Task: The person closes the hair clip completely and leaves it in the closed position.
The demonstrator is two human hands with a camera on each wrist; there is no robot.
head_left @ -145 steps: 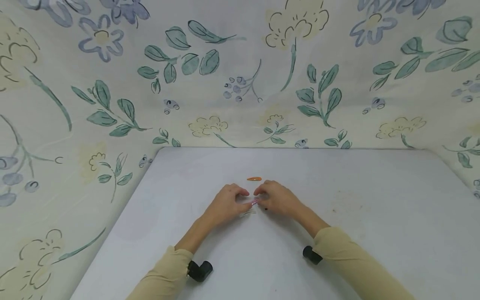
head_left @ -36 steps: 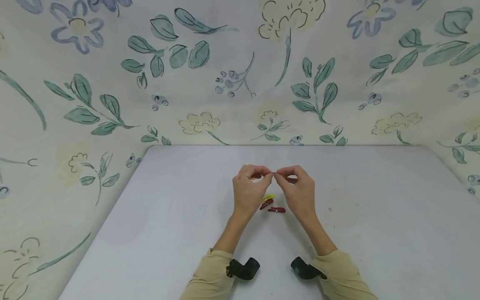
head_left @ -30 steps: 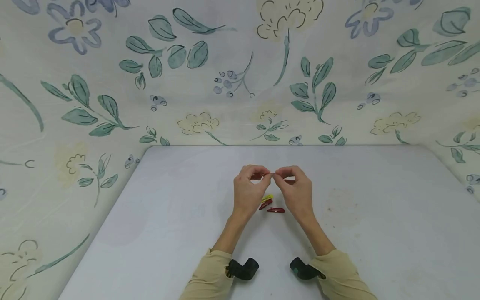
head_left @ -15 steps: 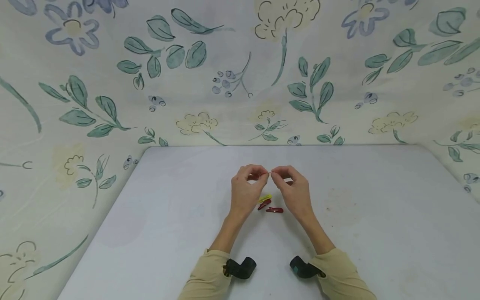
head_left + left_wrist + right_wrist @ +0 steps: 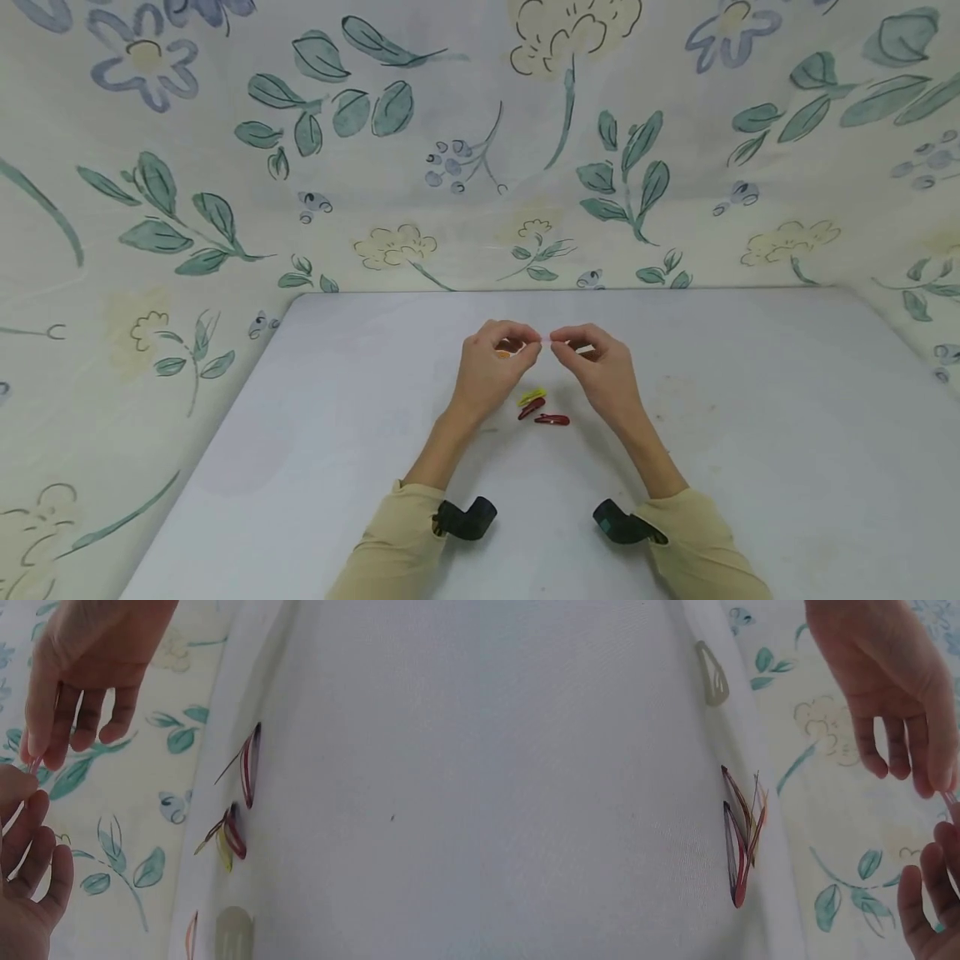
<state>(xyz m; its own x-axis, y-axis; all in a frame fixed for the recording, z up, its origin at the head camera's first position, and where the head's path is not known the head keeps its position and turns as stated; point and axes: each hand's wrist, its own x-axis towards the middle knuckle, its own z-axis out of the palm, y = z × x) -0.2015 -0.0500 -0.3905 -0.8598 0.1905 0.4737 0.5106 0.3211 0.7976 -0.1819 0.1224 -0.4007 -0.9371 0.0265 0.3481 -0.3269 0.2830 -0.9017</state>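
Observation:
A small pink hair clip (image 5: pixel 545 339) spans the gap between the fingertips of my left hand (image 5: pixel 487 367) and right hand (image 5: pixel 600 367), raised above the white table. Both hands pinch it between thumb and fingers, one at each end; fingertips cover most of it. In the left wrist view the pink strip shows between the lower left hand (image 5: pixel 26 877) and the upper right hand (image 5: pixel 97 667). Below the hands lie a yellow hair clip (image 5: pixel 532 397), a dark red hair clip (image 5: pixel 532 407) touching or overlapping it, and another dark red hair clip (image 5: pixel 552 420).
An orange hair clip (image 5: pixel 503 354) lies behind my left fingers, partly hidden. A whitish hair clip (image 5: pixel 713 673) lies on the table (image 5: pixel 337 400), barely visible from the head. Flowered cloth (image 5: pixel 465 208) rises behind the table's far edge. Black wrist cameras (image 5: pixel 467 518) sit at both cuffs.
Since the oldest frame, both hands have risen from the tabletop with the pink clip, and the yellow and red clips show. In the last half second, wrists and forearms spread slightly apart.

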